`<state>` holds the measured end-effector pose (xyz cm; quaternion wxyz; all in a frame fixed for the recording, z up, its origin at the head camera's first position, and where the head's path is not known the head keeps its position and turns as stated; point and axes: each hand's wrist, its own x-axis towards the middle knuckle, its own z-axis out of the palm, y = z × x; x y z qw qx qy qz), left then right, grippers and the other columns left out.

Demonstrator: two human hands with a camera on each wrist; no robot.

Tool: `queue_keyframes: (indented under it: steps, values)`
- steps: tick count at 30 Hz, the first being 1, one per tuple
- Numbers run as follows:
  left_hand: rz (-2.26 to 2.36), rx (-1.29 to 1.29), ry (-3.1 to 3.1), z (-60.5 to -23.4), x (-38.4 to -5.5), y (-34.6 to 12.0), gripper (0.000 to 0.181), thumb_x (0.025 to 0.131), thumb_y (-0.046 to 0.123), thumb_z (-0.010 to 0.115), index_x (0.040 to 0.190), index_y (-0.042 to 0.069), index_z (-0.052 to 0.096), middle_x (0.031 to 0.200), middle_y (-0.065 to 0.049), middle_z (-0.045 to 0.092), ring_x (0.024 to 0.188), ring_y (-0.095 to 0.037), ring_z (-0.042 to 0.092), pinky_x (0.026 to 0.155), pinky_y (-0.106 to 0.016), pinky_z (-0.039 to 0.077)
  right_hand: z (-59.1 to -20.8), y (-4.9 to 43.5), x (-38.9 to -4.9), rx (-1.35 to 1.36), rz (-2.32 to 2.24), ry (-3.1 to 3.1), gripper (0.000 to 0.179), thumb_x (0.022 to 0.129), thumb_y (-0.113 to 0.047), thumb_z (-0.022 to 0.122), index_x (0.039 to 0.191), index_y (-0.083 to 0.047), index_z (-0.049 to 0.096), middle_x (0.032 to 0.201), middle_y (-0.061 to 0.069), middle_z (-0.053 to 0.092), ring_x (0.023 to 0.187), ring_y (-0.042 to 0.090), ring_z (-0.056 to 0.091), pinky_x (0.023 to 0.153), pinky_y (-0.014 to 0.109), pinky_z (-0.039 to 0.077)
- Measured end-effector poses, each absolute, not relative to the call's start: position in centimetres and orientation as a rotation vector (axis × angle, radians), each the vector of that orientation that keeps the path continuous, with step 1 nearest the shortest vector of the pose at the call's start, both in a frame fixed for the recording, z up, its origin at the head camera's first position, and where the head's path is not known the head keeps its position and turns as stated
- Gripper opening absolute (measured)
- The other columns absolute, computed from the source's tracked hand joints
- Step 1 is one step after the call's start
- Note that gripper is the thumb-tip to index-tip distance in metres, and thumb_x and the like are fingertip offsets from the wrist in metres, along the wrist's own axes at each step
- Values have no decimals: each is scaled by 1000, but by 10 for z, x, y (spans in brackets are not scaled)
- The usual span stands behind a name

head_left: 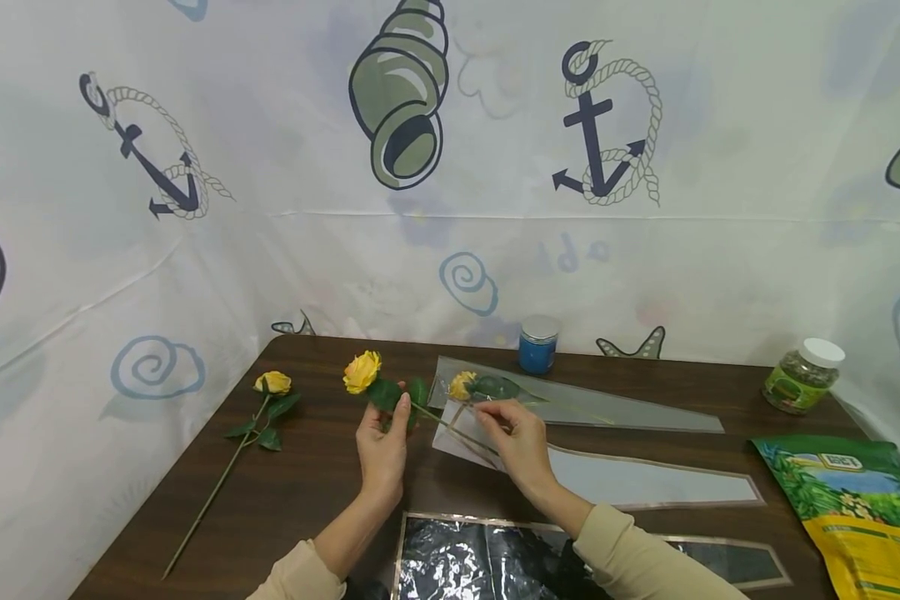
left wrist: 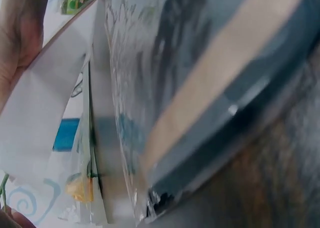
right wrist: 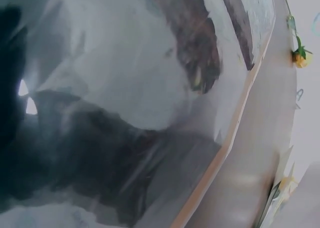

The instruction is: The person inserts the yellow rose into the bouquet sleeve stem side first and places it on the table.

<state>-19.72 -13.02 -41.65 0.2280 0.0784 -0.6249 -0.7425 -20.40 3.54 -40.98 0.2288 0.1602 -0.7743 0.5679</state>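
My left hand [head_left: 382, 450] holds a yellow artificial rose [head_left: 362, 372] by its stem, just below the bloom among the leaves. The stem slants down to the right, to the mouth of a white flower sleeve [head_left: 645, 477] with a gold edge; whether it lies inside or on top, I cannot tell. At that mouth, my right hand [head_left: 521, 442] pinches the sleeve's edge between thumb and fingers. In the left wrist view the sleeve [left wrist: 40, 103] hangs raised between the right hand [left wrist: 20, 43] and the left fingertips [left wrist: 15, 219]. The right wrist view shows neither hand.
Behind lies a rose in a clear sleeve [head_left: 645, 408]. Another yellow rose [head_left: 273, 383] lies on the left. A black sleeve [head_left: 450, 558] is in front. A blue jar [head_left: 537, 346], a white-lidded jar [head_left: 802, 377] and a green-yellow pouch [head_left: 855, 508] stand or lie around.
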Motion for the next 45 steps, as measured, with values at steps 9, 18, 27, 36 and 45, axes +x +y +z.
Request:
queue_keyframes:
  steps: [9,18,27,36,45]
  values:
    - [-1965,184,-1834,-418,-193,-118,26,91,15,63,112,-1,63,100,-9,68,86,-3,57,72,-16,47,-420,37,-213,450,1574,-2116,7,83,-2,69,88,-5,73,85,6,70,79,17,66,70,21,54]
    - [-1988,182,-1896,-418,-197,-115,29,90,17,65,108,-5,62,97,-12,68,81,-3,59,69,-17,48,-418,36,-213,452,1579,-2118,7,83,-2,69,88,-4,73,86,6,70,80,18,66,70,22,54]
    - [-1994,170,-1967,-416,-197,-115,29,87,14,67,108,-5,59,96,-15,69,76,-1,58,65,-16,47,-416,34,-211,521,1575,-2045,8,84,-6,69,89,-7,74,87,4,71,78,13,65,67,20,53]
    - [-2059,140,-2056,-418,-192,-113,31,86,18,70,106,-4,63,92,-6,70,79,-2,60,72,-19,47,-417,34,-211,486,1597,-2052,10,83,-2,69,90,-6,74,87,5,71,72,4,60,62,18,50]
    - [-2039,89,-2024,-422,-190,-115,45,94,26,59,127,-1,44,111,-15,62,98,-12,57,83,-23,45,-415,36,-211,470,1617,-2054,9,85,-4,68,92,-5,73,89,5,71,78,8,64,66,20,53]
